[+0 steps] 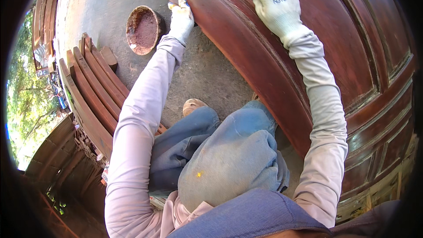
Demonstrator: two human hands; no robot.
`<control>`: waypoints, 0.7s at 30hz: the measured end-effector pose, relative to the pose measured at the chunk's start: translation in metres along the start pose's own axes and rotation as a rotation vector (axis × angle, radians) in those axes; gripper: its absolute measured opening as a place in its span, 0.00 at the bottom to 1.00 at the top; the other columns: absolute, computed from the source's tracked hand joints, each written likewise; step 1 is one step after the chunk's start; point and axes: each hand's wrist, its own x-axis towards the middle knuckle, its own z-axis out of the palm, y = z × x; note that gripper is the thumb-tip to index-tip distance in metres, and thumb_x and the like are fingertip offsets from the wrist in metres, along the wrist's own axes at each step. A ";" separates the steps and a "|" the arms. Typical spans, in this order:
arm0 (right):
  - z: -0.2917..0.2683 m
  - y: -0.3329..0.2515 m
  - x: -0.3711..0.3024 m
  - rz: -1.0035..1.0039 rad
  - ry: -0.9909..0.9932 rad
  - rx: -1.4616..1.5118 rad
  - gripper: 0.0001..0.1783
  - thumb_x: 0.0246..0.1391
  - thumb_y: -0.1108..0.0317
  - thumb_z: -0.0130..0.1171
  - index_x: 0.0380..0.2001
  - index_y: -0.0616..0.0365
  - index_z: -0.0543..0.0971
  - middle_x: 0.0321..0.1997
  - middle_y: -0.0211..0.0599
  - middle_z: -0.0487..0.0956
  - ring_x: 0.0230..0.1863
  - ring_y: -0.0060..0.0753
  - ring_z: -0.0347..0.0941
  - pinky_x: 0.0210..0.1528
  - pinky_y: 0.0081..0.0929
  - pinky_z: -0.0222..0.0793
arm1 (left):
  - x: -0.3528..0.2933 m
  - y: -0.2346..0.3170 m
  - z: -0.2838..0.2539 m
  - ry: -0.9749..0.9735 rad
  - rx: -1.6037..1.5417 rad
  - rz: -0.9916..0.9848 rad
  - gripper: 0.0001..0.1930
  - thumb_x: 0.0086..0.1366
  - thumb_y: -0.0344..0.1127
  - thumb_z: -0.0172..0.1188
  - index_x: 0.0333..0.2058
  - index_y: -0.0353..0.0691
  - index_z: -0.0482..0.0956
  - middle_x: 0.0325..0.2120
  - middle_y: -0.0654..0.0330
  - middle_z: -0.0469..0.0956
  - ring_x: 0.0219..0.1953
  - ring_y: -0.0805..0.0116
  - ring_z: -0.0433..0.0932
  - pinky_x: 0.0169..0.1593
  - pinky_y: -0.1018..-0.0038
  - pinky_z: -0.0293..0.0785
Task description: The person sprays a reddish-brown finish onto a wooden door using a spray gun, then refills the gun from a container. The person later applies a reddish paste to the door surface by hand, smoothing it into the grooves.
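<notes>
A large reddish-brown panelled wooden door [317, 31] lies at a slant across the right side. At its left edge is my left hand [180, 20], in a white glove with blue on the fingertips. Its fingers look curled against that edge, partly out of sight. My right hand [275, 9], gloved in white, rests over the door's face near a moulding groove. Its fingers are drawn together and point left, with a small brownish bit at the tips that I cannot make out. Beside my left hand, a round tub [143, 31] holds pinkish-brown paste.
Several curved reddish wooden strips [94, 83] are stacked left of my left forearm, with a small wood block [109, 58] at their far end. The grey floor [211, 75] shows between my knees and the door. More timber [44, 22] stands at the far left.
</notes>
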 end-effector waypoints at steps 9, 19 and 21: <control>0.036 0.003 0.015 -0.171 -0.079 -0.426 0.24 0.58 0.67 0.53 0.58 0.37 0.77 0.34 0.28 0.79 0.33 0.32 0.81 0.35 0.36 0.76 | -0.012 0.019 -0.003 -0.051 0.150 -0.188 0.40 0.74 0.62 0.34 0.65 0.26 0.53 0.56 0.34 0.72 0.59 0.39 0.72 0.60 0.56 0.69; -0.006 0.001 0.057 -0.162 -0.130 -0.047 0.15 0.55 0.68 0.53 0.42 0.43 0.85 0.34 0.37 0.82 0.34 0.45 0.80 0.39 0.43 0.74 | -0.010 0.012 0.005 -0.026 0.158 -0.097 0.41 0.75 0.60 0.30 0.67 0.24 0.48 0.56 0.35 0.72 0.59 0.40 0.72 0.62 0.58 0.68; 0.011 0.023 0.048 -0.229 -0.141 -0.197 0.18 0.58 0.68 0.54 0.49 0.36 0.82 0.35 0.31 0.80 0.36 0.39 0.82 0.39 0.39 0.77 | -0.011 0.018 0.004 -0.040 0.154 -0.112 0.41 0.75 0.61 0.30 0.67 0.24 0.49 0.55 0.35 0.73 0.58 0.40 0.73 0.61 0.58 0.68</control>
